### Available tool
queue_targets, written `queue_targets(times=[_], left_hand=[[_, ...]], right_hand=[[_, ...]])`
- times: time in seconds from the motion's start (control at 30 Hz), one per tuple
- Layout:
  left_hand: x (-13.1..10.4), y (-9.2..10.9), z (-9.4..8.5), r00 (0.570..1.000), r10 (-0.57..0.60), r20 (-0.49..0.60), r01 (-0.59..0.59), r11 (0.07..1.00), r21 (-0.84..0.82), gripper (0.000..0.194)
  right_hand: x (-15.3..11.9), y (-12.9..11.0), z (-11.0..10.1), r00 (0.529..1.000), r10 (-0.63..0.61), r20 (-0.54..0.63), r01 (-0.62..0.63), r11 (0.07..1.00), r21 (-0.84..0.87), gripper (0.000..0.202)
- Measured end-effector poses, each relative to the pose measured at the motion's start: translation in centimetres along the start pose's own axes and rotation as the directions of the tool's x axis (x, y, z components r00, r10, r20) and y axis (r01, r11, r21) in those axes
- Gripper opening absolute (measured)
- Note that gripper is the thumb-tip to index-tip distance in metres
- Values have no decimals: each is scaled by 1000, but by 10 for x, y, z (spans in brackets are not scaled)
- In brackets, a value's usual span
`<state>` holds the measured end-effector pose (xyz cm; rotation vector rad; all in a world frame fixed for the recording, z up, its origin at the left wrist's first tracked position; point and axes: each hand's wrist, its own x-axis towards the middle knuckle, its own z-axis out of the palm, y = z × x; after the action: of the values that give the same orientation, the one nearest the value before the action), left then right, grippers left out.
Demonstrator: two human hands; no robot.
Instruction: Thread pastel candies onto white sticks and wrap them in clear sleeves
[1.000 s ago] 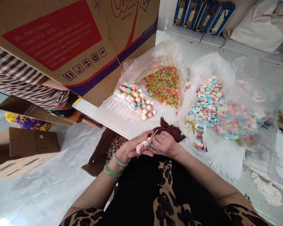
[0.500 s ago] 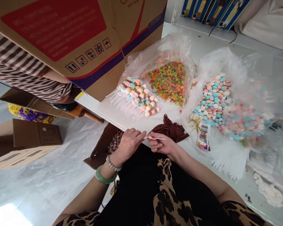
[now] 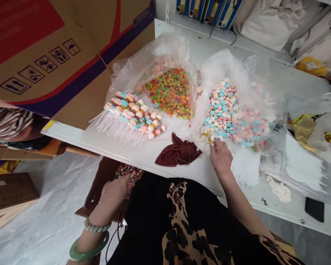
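My left hand [image 3: 114, 195] reaches down over the cardboard box [image 3: 95, 187] below the table edge, close to the wrapped candy sticks [image 3: 128, 172] inside. Blur and the angle hide its fingertips. On the table my right hand [image 3: 222, 156] has its fingers closed at the small printed packet [image 3: 217, 138], which it mostly covers. Gold twist ties [image 3: 206, 138] lie just left of those fingers. Nearby is a crumpled brown cloth [image 3: 179, 151]. Sticks threaded with pastel candies [image 3: 135, 114] are piled farther left. White sticks [image 3: 246, 167] lie right of my right hand.
Behind are a plastic bag of colourful ring candies [image 3: 171, 94] and one of pastel candies [image 3: 222, 103]. A large carton [image 3: 99, 84] stands at the left end of the table. A clear bin [image 3: 295, 165] holds more white sticks. Another person's striped sleeve [image 3: 9, 123] shows at left.
My hands have parted. The left, which was working on a small candy stick with the right, went down to the box; the right moved to the printed packet. The view shifted right.
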<state>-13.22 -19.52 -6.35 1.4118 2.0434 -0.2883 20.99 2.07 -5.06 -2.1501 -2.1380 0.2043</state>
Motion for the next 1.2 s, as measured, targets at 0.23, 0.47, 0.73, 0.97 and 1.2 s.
queue_targets(times=[0.23, 0.47, 0.73, 0.97, 1.2], left_hand=[[32, 103, -34, 899, 437, -18, -407, 821, -401, 40], [56, 184, -45, 788, 614, -44, -484, 575, -660, 30], [70, 236, -42, 823, 567, -31, -249, 311, -917, 27], [77, 251, -46, 940, 341, -25, 14, -112, -994, 31], [84, 224, -53, 995, 23, -92, -72, -452, -889, 32]], right_hand=[[12, 65, 20, 928, 334, 166, -357, 924, 137, 34], [15, 81, 22, 899, 422, 119, -434, 812, 391, 18], [-4, 77, -5, 931, 364, -32, -181, 534, 826, 19], [-17, -5, -13, 930, -204, 306, -282, 140, 949, 20], [-10, -66, 7, 893, -229, 387, -379, 80, 922, 24]])
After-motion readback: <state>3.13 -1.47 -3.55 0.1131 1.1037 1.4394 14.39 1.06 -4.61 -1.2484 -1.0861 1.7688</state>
